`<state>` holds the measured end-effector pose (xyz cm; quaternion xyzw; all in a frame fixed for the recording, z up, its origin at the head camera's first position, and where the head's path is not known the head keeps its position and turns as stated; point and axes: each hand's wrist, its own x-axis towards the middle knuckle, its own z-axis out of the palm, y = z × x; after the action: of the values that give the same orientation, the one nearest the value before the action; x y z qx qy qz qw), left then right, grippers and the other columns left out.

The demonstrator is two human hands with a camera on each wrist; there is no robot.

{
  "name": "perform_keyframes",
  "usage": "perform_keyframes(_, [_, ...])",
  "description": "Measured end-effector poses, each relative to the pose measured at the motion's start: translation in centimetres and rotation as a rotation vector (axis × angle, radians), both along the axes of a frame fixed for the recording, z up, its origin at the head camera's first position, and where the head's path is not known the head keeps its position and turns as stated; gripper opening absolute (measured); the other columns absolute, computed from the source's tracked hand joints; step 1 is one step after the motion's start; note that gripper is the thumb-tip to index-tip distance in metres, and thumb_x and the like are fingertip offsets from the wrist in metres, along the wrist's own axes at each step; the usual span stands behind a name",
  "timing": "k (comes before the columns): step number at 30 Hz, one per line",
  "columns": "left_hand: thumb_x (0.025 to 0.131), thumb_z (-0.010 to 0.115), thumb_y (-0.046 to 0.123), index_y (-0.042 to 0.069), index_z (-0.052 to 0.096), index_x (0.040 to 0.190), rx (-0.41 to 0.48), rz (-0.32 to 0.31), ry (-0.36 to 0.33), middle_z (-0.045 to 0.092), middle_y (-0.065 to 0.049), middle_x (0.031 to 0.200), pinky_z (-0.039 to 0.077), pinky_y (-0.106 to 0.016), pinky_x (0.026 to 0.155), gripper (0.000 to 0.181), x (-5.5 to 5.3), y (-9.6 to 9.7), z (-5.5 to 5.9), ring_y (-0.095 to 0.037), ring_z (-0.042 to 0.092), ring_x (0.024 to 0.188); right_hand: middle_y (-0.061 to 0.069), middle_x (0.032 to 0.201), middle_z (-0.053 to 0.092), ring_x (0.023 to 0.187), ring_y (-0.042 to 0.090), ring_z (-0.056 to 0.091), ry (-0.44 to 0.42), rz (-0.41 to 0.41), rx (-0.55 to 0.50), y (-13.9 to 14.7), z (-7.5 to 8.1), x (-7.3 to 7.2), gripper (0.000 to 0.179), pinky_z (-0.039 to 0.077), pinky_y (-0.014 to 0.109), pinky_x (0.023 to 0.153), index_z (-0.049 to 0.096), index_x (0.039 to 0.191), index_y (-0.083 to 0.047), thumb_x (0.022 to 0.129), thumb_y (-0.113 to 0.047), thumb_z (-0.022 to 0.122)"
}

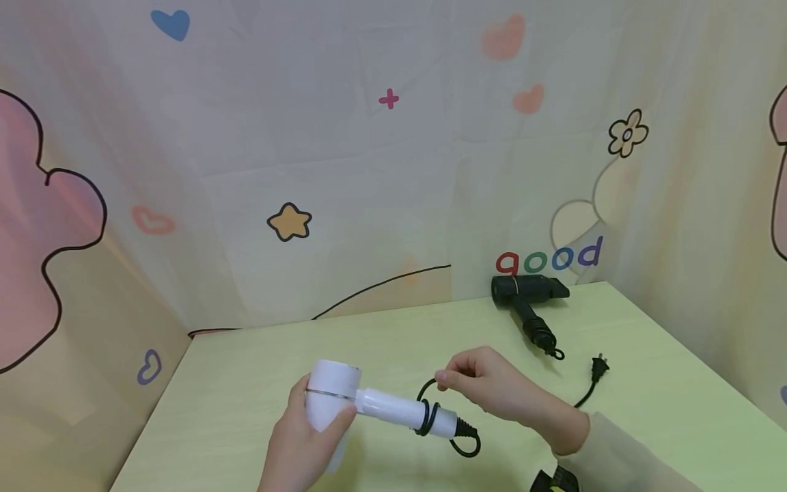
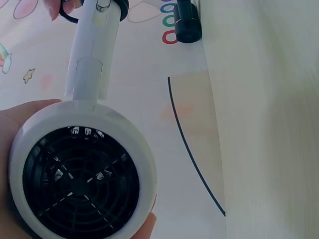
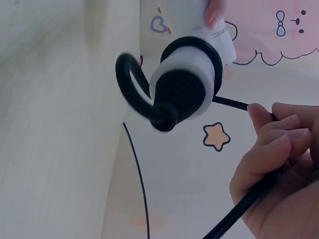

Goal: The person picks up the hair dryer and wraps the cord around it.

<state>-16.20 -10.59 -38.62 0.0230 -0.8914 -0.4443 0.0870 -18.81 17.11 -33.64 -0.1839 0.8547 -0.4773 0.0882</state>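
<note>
A white hair dryer (image 1: 393,407) is held up over the table by my left hand (image 1: 307,437), which grips its round head with the thumb across the front. In the left wrist view the dryer's dark intake grille (image 2: 79,184) faces the camera. Black cord (image 1: 427,418) is looped around the lower end of the handle, and another bend of it hangs below the handle's tip. My right hand (image 1: 492,383) pinches the cord between thumb and fingers just beyond the handle. From that hand the cord (image 3: 241,206) runs on, ending in a two-pin plug (image 1: 599,367) at the right.
A black hair dryer (image 1: 531,290) lies at the back right of the pale table (image 1: 233,383), its cord wound round its handle. A patterned curtain (image 1: 369,171) hangs behind and along both sides. A black and yellow object (image 1: 556,480) shows at the bottom edge by the right sleeve.
</note>
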Motion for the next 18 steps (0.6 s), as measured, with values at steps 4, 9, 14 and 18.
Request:
perform_keyframes(4, [0.080,0.070,0.049,0.010,0.032,0.142,-0.026,0.027,0.009,0.065,-0.012,0.102,0.044,-0.030,0.060,0.083,-0.2,0.0,-0.1,-0.019,0.059,0.076,-0.003,0.056,0.037,0.048,0.007,0.030,0.022,0.021,0.006,-0.2,0.4,0.5,0.024,0.023,0.021,0.043,0.070,0.088,-0.007,0.094,-0.027,0.058])
perform_keyframes(9, [0.080,0.070,0.050,0.011,0.031,0.143,-0.039,0.080,0.025,0.065,-0.013,0.103,0.042,-0.031,0.061,0.083,-0.2,0.0,-0.3,-0.020,0.059,0.077,-0.003,0.060,0.037,0.054,0.007,0.032,0.044,0.026,0.020,-0.4,0.8,1.0,0.022,0.025,0.021,0.047,0.070,0.090,-0.006,0.094,-0.025,0.059])
perform_keyframes(14, [0.081,0.068,0.050,0.010,0.030,0.143,-0.036,0.116,0.045,0.064,-0.015,0.104,0.041,-0.031,0.060,0.083,-0.3,0.1,-0.3,-0.022,0.059,0.077,-0.004,0.062,0.040,0.056,0.007,0.033,0.054,0.018,0.038,-0.5,1.0,1.5,0.021,0.026,0.021,0.048,0.069,0.086,-0.006,0.093,-0.024,0.059])
perform_keyframes(18, [0.082,0.068,0.049,0.008,0.030,0.143,-0.062,0.159,0.094,0.064,-0.016,0.103,0.039,-0.031,0.059,0.083,-0.4,0.3,-0.3,-0.023,0.058,0.075,-0.003,0.063,0.043,0.054,0.007,0.035,0.033,0.028,0.024,-0.7,1.2,2.1,0.023,0.027,0.021,0.046,0.067,0.086,-0.005,0.093,-0.024,0.059])
